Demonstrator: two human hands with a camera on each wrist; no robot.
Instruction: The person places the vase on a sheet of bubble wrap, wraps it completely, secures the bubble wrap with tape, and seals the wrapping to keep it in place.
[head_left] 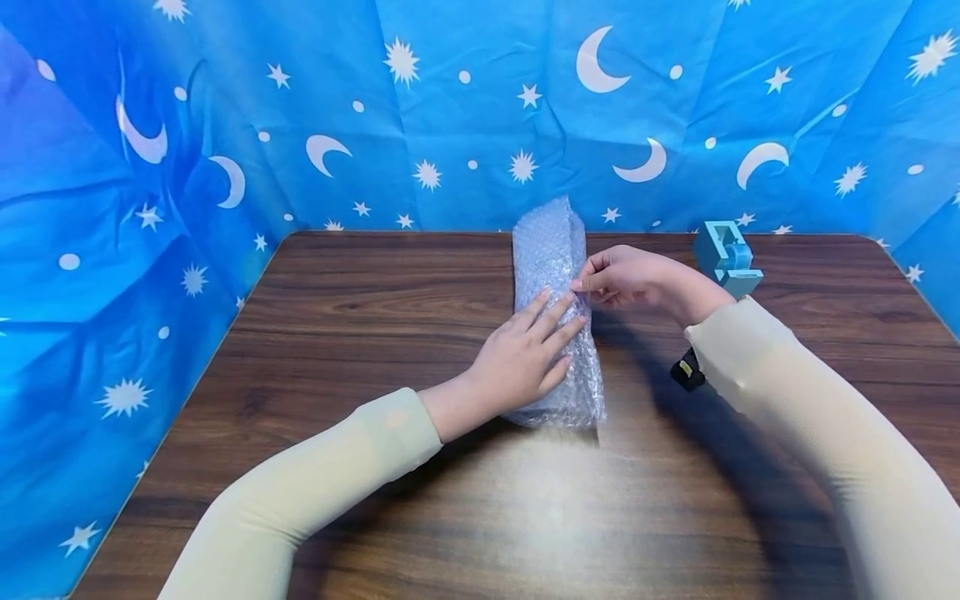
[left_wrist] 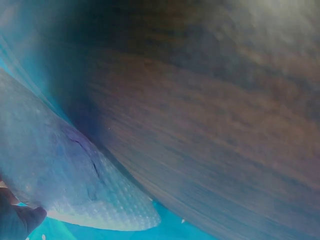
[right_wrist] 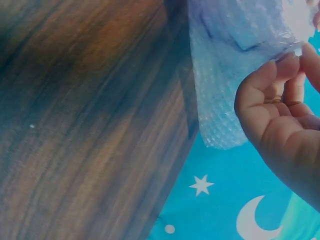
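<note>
A long bundle of clear bubble wrap (head_left: pixel 547 250) lies lengthwise on the wooden table, its far end near the back edge. What it encloses cannot be made out. My left hand (head_left: pixel 517 358) rests across its middle, fingers extended over the plastic. At the bundle's right edge, my right hand (head_left: pixel 626 279) pinches with thumb and fingertips. The right wrist view shows the curled fingers of the right hand (right_wrist: pixel 285 110) against the bubble wrap (right_wrist: pixel 220 100); whether a bit of tape is between them is too small to tell. Bubble wrap (left_wrist: pixel 75 170) also fills the left wrist view's lower left.
A light-blue tape dispenser (head_left: pixel 727 258) stands at the back right, beyond my right wrist. A small black device (head_left: pixel 686 371) shows beneath the right cuff. Blue cloth (head_left: pixel 465 108) with moons and stars hangs behind and beside the dark wooden table (head_left: pixel 375 308).
</note>
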